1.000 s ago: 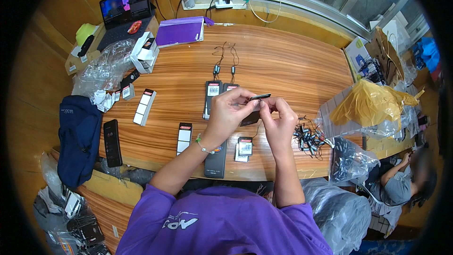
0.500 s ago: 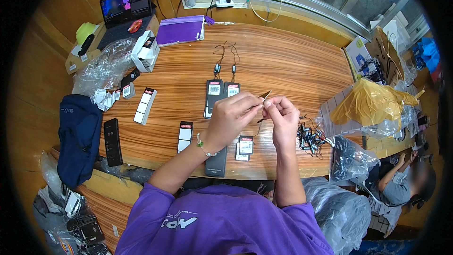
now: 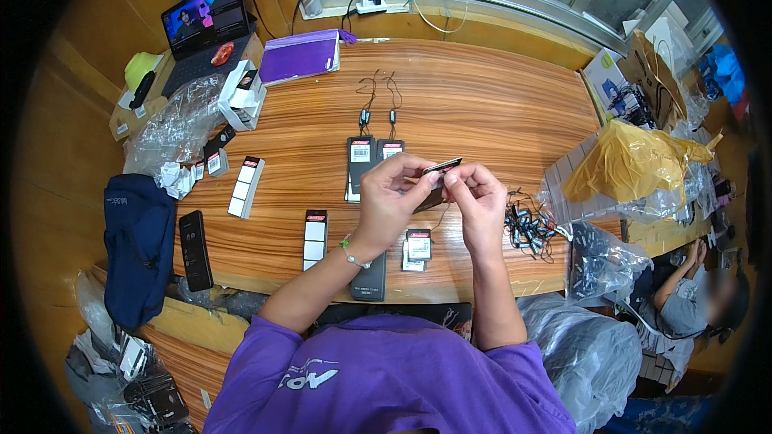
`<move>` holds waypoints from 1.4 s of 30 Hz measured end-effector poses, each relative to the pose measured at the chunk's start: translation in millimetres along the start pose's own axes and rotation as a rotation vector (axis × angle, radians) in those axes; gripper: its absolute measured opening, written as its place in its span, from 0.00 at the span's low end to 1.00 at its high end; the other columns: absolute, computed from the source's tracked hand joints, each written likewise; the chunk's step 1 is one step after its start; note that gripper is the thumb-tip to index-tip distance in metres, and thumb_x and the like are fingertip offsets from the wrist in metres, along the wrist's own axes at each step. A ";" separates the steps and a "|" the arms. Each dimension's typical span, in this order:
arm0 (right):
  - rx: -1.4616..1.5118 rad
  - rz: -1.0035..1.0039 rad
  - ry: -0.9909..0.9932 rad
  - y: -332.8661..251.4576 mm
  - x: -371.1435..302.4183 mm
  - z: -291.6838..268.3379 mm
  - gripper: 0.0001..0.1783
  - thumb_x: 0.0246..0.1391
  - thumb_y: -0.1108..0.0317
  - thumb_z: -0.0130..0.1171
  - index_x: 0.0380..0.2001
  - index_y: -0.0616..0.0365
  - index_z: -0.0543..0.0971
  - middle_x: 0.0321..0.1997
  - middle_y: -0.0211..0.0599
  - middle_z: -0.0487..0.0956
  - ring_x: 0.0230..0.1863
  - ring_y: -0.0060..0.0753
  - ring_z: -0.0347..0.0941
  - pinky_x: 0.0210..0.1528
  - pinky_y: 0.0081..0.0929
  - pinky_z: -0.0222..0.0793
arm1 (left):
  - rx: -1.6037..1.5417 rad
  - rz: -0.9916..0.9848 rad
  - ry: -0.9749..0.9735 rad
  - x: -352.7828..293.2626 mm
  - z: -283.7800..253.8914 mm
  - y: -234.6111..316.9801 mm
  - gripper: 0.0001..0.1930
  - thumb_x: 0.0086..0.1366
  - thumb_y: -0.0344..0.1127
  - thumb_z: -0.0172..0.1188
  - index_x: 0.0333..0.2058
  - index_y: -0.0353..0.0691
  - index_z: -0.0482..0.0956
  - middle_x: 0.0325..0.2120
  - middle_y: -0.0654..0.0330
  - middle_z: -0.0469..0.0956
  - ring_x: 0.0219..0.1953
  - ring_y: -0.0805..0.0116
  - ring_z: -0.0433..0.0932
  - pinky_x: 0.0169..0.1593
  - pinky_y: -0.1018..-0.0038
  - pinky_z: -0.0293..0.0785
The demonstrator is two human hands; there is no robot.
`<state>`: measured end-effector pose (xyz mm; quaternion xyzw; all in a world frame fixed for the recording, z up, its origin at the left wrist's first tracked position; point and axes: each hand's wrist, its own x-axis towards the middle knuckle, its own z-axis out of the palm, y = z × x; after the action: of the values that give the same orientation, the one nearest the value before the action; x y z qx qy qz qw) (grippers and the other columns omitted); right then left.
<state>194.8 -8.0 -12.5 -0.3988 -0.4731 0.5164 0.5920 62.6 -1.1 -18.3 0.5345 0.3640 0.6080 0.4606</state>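
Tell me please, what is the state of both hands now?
Left hand: closed, holding a dark tag.
Right hand: closed by the tag's right end; what it grips cannot be told.

The left hand [image 3: 394, 197] is pinching a tag [image 3: 441, 166], while the right hand [image 3: 480, 201] is touching its right end. A cord [image 3: 441, 219] is trailing below them toward two small tags [image 3: 419, 246], which are overlapping on the table [image 3: 490, 88]. Beyond, two stacks [image 3: 359, 162] are lying side by side, their cords stretching away. A pile of cords [image 3: 528, 227] is sitting right of the hands; a phone [image 3: 195, 251] is lying beside a bag [image 3: 133, 249].
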 end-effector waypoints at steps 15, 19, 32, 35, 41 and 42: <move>0.043 -0.020 0.032 1.3 -0.9 4.8 0.02 0.52 0.75 0.55 0.27 0.63 0.74 0.24 0.26 0.74 0.25 0.13 0.67 0.29 0.11 0.63 | 0.146 0.118 -0.005 -1.8 0.7 4.0 0.06 0.54 0.21 0.59 0.32 0.33 0.77 0.28 0.61 0.75 0.29 0.77 0.75 0.30 0.83 0.75; 0.098 -0.015 0.029 0.1 -2.9 8.4 0.03 0.52 0.75 0.55 0.27 0.63 0.74 0.24 0.27 0.74 0.25 0.14 0.67 0.29 0.12 0.63 | 0.137 0.171 0.024 -7.7 1.3 0.2 0.07 0.54 0.19 0.58 0.33 0.33 0.77 0.29 0.61 0.73 0.30 0.78 0.74 0.29 0.84 0.73; -0.447 -0.320 0.145 -2.5 -4.9 6.1 0.03 0.48 0.78 0.56 0.24 0.65 0.72 0.21 0.32 0.73 0.21 0.17 0.66 0.23 0.17 0.62 | 0.241 0.178 -0.037 -0.8 3.8 18.0 0.07 0.52 0.23 0.61 0.32 0.32 0.78 0.26 0.58 0.76 0.28 0.74 0.77 0.29 0.81 0.76; -0.651 -0.427 0.145 -16.5 -5.7 9.2 0.03 0.46 0.79 0.56 0.23 0.65 0.72 0.20 0.36 0.72 0.20 0.23 0.67 0.22 0.21 0.61 | 0.261 0.129 -0.078 2.8 2.2 20.1 0.07 0.52 0.23 0.61 0.32 0.32 0.78 0.25 0.58 0.76 0.27 0.74 0.76 0.28 0.81 0.75; -0.892 -0.510 0.037 -18.2 -1.5 1.0 0.03 0.41 0.81 0.54 0.21 0.64 0.71 0.19 0.43 0.70 0.21 0.42 0.66 0.23 0.31 0.63 | 0.377 0.111 -0.178 6.1 -4.0 17.5 0.06 0.53 0.25 0.60 0.31 0.32 0.78 0.26 0.57 0.76 0.26 0.74 0.76 0.28 0.81 0.74; -0.899 -0.509 0.031 -19.5 -0.9 1.2 0.04 0.41 0.81 0.54 0.21 0.64 0.71 0.20 0.43 0.70 0.21 0.43 0.66 0.24 0.32 0.63 | 0.375 0.115 -0.166 6.1 -3.6 16.9 0.06 0.53 0.25 0.60 0.31 0.32 0.78 0.26 0.57 0.76 0.26 0.73 0.77 0.29 0.80 0.75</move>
<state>198.2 -11.8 6.4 -0.4935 -0.7217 0.0956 0.4759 56.2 -0.4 -1.2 0.6790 0.4006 0.5088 0.3458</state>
